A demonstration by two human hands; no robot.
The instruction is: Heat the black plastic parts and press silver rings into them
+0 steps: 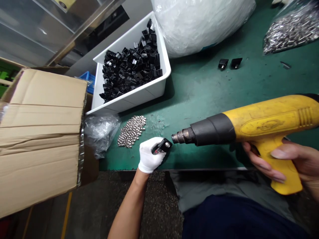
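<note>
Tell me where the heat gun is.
In the head view, the yellow heat gun is at the right, held in the right hand, nozzle pointing at the gloved left hand.

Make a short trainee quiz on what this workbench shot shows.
1. What does the white-gloved left hand hold?
2. True or false: the right hand, gripping the yellow heat gun, is gloved too.
3. Where do the small metal pieces lie?
A) in the white plastic tub
B) on the green bench mat
C) inside the cardboard box

Key:
1. A black plastic part
2. False, it is bare
3. B
</note>
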